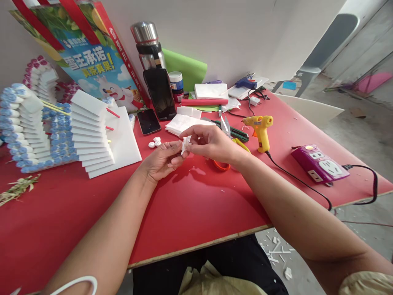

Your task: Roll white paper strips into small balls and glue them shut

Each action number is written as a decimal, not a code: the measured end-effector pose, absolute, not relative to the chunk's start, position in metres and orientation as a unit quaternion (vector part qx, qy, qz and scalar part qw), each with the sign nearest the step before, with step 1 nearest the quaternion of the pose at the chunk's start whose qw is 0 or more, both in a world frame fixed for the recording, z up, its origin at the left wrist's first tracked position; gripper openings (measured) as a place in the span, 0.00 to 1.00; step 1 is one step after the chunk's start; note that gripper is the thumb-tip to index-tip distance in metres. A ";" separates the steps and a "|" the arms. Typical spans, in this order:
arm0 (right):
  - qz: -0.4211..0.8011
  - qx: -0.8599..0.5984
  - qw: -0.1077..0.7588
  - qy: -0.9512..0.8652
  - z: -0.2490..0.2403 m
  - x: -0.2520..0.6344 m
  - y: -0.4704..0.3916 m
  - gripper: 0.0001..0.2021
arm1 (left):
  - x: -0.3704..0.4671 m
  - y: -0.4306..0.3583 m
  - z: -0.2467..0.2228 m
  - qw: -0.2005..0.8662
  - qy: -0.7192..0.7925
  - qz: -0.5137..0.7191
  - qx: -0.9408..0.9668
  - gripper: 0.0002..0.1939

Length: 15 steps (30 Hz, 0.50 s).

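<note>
Red tabletop (196, 213) lies open on the near side of L hand (164, 159) and R hand (211, 143), a low route to the edge. Just beyond L hand, white rolls (155, 142) obstruct; to its left, a stepped white-card model (92, 139) walls off the side. A narrow strip runs btwn rolls & model, capped by a flat phone (149, 121). Scissors (225, 126) crowd the area beyond R hand. To its right, a lane parts the yellow glue gun (261, 133) fr. purple socket block (321, 164), w/ gun's cord (291, 175) across the near end.
</note>
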State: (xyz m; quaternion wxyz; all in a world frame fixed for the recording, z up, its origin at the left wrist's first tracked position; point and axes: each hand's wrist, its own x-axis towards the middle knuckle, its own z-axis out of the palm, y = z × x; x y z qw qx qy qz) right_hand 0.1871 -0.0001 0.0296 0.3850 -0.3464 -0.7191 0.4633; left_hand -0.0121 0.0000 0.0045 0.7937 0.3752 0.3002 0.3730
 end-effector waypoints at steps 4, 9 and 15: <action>0.415 -0.339 0.388 -0.750 0.026 0.186 0.000 0.05 | -0.010 -0.001 0.008 0.780 0.324 0.353 0.402 0.16; 0.378 -0.337 0.403 -0.762 0.026 0.189 0.002 0.03 | -0.010 -0.001 0.011 0.774 0.332 0.345 0.415 0.17; 0.408 -0.329 0.437 -0.731 0.027 0.192 0.006 0.06 | -0.013 0.000 0.008 0.785 0.317 0.367 0.386 0.14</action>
